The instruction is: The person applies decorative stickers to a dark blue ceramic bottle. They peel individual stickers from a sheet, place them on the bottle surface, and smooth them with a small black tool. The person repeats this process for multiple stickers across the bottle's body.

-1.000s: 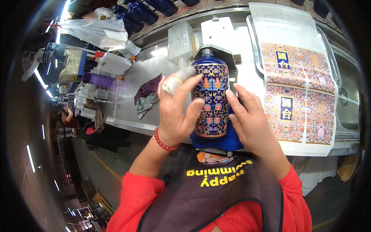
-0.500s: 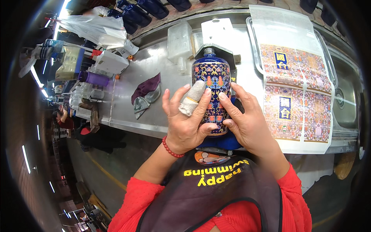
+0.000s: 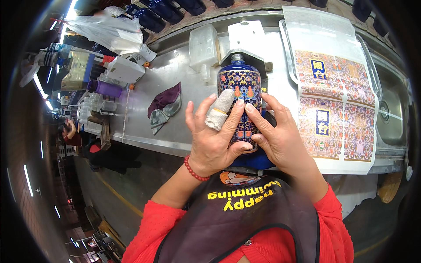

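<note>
A dark blue bottle [image 3: 239,81] with a colourful floral pattern and a bare threaded neck lies in front of me, neck pointing away, on a cradle-like stand. My left hand [image 3: 215,136] rests on its left side with fingers spread; a grey-white cloth sleeve [image 3: 222,107] covers one finger. That hand's index fingertip touches the middle of the patterned face. From the right, my right hand [image 3: 278,136] lays its outstretched fingers on the bottle, index tip almost meeting the left one. Both thumbs are near the lower part. My hands partly hide the bottle's sides.
Printed floral decal sheets [image 3: 337,114] lie on a tray to the right, beside a metal sink [image 3: 390,114]. A purple and grey cloth [image 3: 165,105] and a clear plastic box [image 3: 204,46] are on the metal table. Several blue bottles [image 3: 160,13] stand at the back.
My index fingertips have shifted slightly on the bottle's face and come closer together. The bottle stays in place.
</note>
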